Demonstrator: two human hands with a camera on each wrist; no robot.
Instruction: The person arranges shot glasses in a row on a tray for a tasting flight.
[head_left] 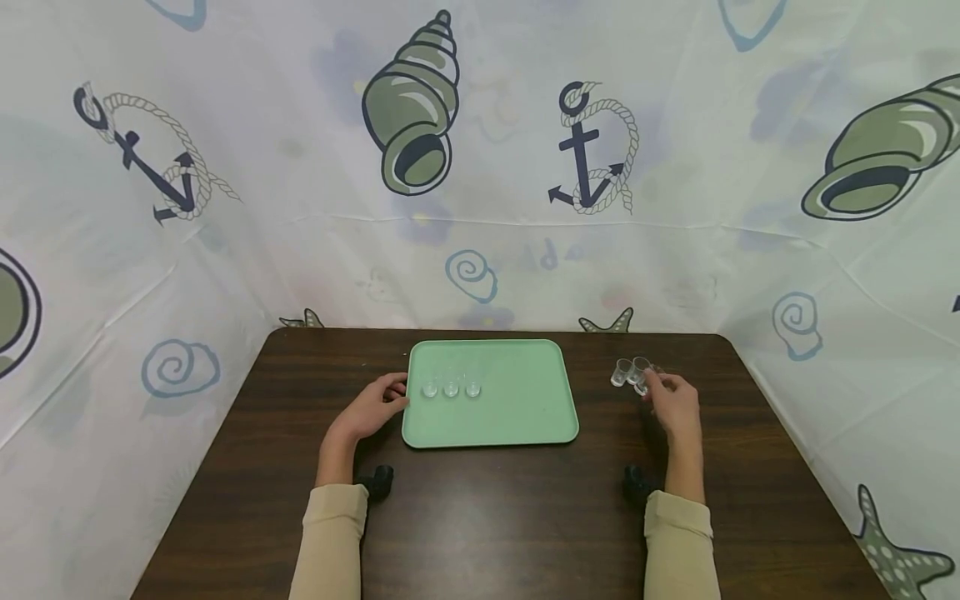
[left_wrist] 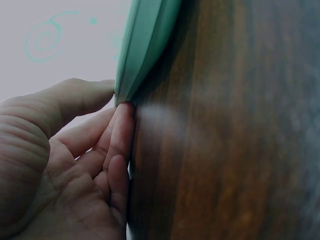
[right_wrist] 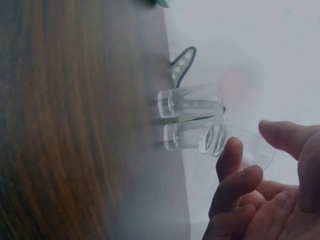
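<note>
My right hand [head_left: 675, 402] pinches a small clear shot glass [head_left: 641, 388] between thumb and fingers, to the right of the tray. The right wrist view has this held shot glass [right_wrist: 260, 150] tilted, its thick base overlapping one of two upright shot glasses [right_wrist: 192, 101] beside it. Over at the left, my left hand [head_left: 372, 407] holds the left edge of a light green tray [head_left: 517, 417]. The left wrist view has the thumb against the tray's rim [left_wrist: 145, 45], with fingertips low at its side. Three more clear shot glasses [head_left: 451, 388] stand in a row on the tray's left half.
The dark wood table [head_left: 495, 517] carries the tray near its back edge. A white patterned cloth [head_left: 510, 150] with shells and anchors hangs behind and at both sides. Black wrist devices [head_left: 381, 482] show by both cream sleeves [head_left: 333, 533].
</note>
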